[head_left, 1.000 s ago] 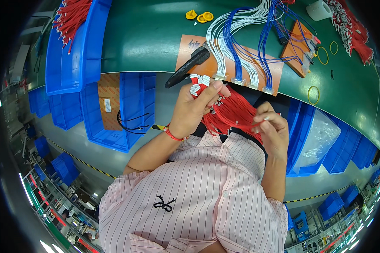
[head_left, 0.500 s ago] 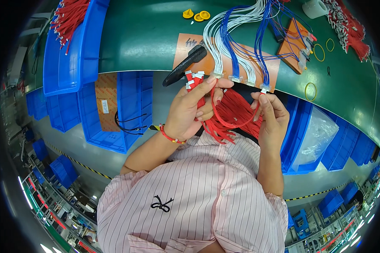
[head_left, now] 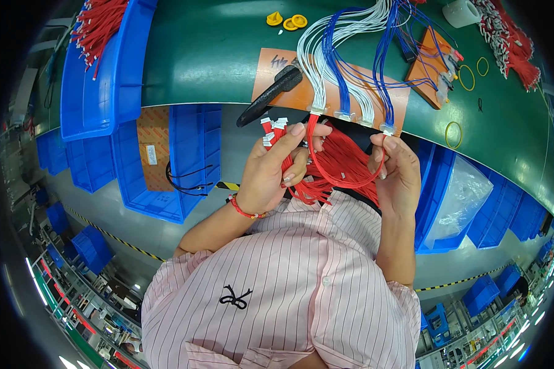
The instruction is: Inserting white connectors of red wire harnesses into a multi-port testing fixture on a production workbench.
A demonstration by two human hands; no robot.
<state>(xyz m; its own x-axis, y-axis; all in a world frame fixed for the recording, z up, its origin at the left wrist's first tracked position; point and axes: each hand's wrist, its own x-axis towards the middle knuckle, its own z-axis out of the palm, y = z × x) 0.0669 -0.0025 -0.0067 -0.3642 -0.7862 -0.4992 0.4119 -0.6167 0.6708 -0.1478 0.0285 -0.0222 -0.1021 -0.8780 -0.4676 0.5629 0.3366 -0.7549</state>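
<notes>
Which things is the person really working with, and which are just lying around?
Seem part of the job:
left hand, holding red wires with white plugs
right hand, also on red wires
white and blue wires
orange board

Probably just lying about:
yellow bits
rubber bands
white roll
clear plastic bag

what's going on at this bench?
A person's left hand grips a bunch of red cables with white plugs sticking up. The right hand pinches a looped red cable just below the rightmost connector along the near edge of an orange board. White wires and blue wires run across that board. Whether the right-hand end is seated isn't clear.
</notes>
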